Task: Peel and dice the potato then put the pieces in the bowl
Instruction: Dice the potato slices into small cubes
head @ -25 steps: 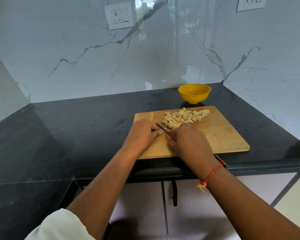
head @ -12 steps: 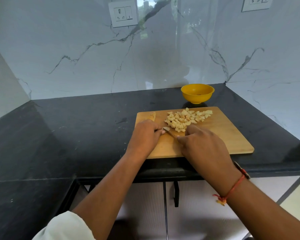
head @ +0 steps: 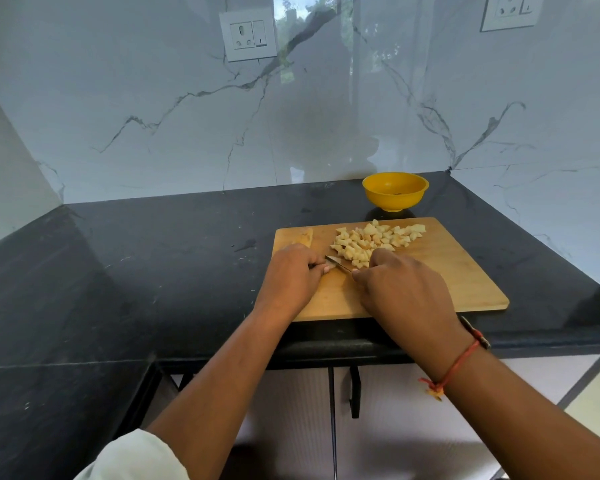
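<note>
Mid-frame, the right hand (head: 406, 292) grips the knife (head: 339, 264) for dicing, while the left hand (head: 291, 275) curls beside it, contents hidden.

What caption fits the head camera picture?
Right hand holds a knife over the cutting board, diced potato piled near the yellow bowl.
</note>
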The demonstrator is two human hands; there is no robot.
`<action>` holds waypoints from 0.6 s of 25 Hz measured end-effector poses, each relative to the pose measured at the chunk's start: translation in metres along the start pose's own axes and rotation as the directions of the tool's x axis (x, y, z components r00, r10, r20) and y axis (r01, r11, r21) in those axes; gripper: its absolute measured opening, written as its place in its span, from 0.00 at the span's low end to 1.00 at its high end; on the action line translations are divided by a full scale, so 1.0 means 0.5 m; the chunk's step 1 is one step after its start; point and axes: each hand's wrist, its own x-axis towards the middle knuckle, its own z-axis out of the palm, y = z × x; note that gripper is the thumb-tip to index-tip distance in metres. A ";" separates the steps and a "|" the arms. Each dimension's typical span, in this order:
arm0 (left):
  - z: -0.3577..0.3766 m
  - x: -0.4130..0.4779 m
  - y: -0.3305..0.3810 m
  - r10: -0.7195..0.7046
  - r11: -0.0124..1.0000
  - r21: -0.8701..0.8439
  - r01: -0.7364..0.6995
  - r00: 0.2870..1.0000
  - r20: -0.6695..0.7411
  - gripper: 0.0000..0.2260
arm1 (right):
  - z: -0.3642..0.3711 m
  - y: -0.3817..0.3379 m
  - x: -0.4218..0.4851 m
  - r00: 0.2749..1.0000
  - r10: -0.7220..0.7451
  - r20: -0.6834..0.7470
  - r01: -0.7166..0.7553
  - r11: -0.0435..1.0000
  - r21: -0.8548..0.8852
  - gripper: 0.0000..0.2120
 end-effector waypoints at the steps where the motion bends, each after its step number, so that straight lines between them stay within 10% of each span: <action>1: 0.000 0.000 0.001 -0.003 1.000 -0.001 0.003 1.000 -0.008 0.07 | -0.001 0.002 -0.003 1.000 -0.001 -0.010 0.001 1.000 0.000 0.11; 15: 0.008 0.000 0.003 -0.036 0.999 0.031 0.038 0.998 -0.053 0.08 | -0.023 0.013 -0.020 0.995 0.103 0.016 -0.104 0.988 0.115 0.13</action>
